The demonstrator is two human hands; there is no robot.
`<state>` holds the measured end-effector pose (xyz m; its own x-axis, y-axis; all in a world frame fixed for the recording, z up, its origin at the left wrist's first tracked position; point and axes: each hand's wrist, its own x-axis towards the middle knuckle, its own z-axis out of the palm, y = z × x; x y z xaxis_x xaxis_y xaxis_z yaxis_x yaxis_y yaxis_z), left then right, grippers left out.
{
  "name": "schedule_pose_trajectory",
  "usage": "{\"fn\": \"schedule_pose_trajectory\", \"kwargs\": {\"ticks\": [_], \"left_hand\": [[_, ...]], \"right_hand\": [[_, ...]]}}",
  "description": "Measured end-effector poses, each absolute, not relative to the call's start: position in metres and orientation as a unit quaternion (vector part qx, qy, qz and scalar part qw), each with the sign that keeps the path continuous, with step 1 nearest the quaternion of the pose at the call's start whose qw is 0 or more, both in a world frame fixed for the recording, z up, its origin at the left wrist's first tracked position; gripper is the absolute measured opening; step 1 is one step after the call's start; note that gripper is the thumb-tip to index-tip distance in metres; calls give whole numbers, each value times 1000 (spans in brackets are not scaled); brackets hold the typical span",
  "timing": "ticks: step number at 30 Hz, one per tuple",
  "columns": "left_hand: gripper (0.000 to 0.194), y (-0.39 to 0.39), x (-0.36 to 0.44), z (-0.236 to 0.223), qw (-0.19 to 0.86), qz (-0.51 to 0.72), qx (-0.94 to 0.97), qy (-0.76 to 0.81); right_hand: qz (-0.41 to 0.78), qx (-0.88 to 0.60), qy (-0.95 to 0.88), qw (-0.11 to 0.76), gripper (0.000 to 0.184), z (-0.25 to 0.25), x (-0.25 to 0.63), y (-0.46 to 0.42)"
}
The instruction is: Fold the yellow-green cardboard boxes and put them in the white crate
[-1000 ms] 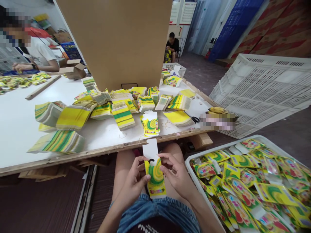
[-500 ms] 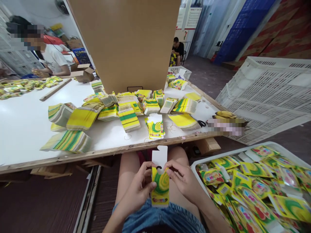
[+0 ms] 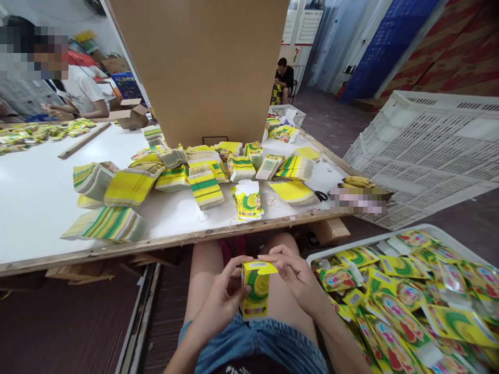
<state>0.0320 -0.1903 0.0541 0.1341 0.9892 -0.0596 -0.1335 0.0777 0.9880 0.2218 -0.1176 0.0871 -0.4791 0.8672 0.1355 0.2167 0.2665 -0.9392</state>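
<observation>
A small yellow and green carton (image 3: 258, 295) stands upright above my lap. My left hand (image 3: 225, 292) is closed around its left side, thumb on the front and fingers behind. At the carton's top, a barcoded flap (image 3: 257, 265) is folded over, with its tab sticking out to the right. My right hand (image 3: 297, 278) has its fingertips gathered at the flap's top right edge. Beyond the table's front edge lies a small stack of flat cartons (image 3: 248, 200), white flaps showing.
Several bundles of flat cartons (image 3: 206, 188) cover the middle of the white table (image 3: 167, 218). Scissors (image 3: 321, 195) and bananas (image 3: 357, 182) lie at the right. A crate (image 3: 312, 255) of cartons sits on my right. A tall cardboard sheet (image 3: 202, 67) blocks the view ahead. Co-worker (image 3: 83, 91) at left.
The carton's white top flap, upright before, is now folded down with its barcode facing up. My right hand has risen slightly from the carton's side to the flap.
</observation>
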Motion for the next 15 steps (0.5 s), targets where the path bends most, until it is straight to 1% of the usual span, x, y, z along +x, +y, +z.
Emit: {"fn": "schedule_pose_trajectory", "kwargs": {"ticks": [2,5,11,15], "left_hand": [[42,-190,32,56,562,485,484,463],[41,-190,33,58,543,477,496,481],[48,-192,37,58,565,471,491,467],[49,-190,36,58,584,475,480,451]], "right_hand": [[477,-407,-718,301,39,91,221,-118],[495,-433,-714,242,47,91,218,-121],[466,-444,-725,245,34,78,209,-122],[419,-459,-746,239,31,75,204,-121]]}}
